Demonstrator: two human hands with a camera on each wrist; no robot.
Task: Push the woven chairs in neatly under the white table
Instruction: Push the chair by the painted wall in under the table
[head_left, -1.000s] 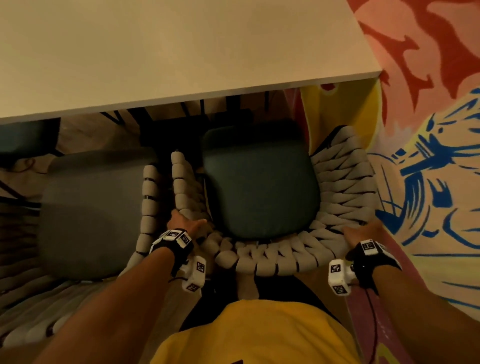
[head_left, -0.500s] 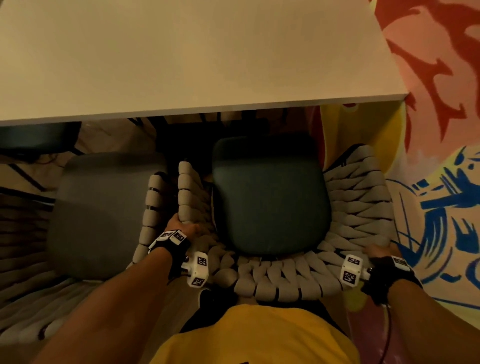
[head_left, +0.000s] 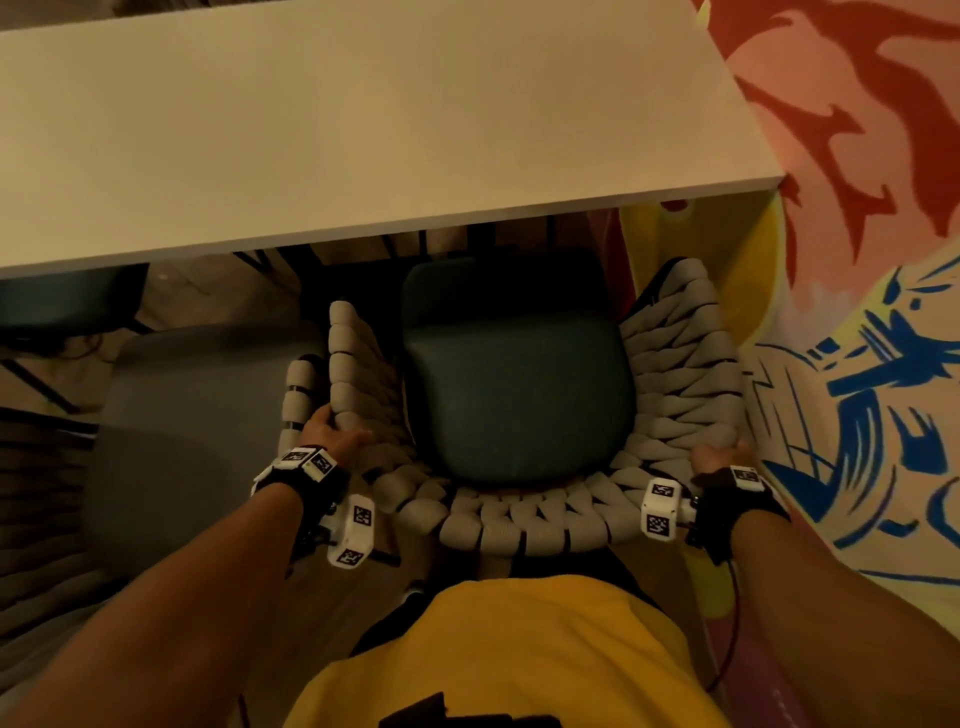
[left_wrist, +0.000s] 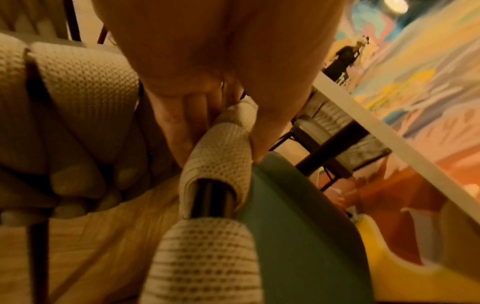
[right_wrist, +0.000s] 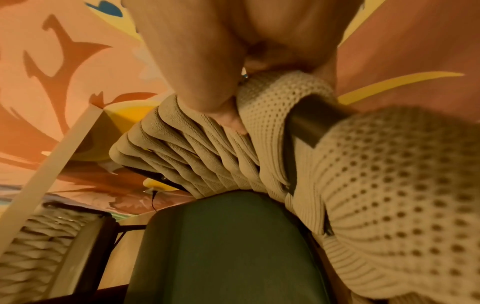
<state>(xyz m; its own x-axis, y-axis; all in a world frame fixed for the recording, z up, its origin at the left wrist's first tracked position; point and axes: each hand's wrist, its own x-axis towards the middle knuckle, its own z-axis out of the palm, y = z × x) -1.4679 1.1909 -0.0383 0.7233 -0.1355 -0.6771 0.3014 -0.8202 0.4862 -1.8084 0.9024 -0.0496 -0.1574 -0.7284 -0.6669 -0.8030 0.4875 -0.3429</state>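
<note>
A woven chair (head_left: 670, 384) with thick cream cords and a dark green seat cushion (head_left: 514, 379) stands in front of me, its front edge just short of the white table (head_left: 363, 119). My left hand (head_left: 332, 431) grips the left side of the woven backrest rim (left_wrist: 218, 148), fingers and thumb wrapped round it. At the rim's right side (right_wrist: 272, 107), my right hand (head_left: 719, 454) holds it the same way. A second woven chair (head_left: 298, 400) with a grey seat (head_left: 197, 410) stands close on the left, armrest against armrest.
A bright patterned rug (head_left: 857, 312) in red, pink, yellow and blue covers the floor to the right. Dark metal legs (head_left: 332, 260) and more chair frames show under the table. Another dark seat (head_left: 67, 301) sits at the far left under the table edge.
The table edge and the chair sit lower in the head view than a second ago. Both hands keep their hold on the backrest rim.
</note>
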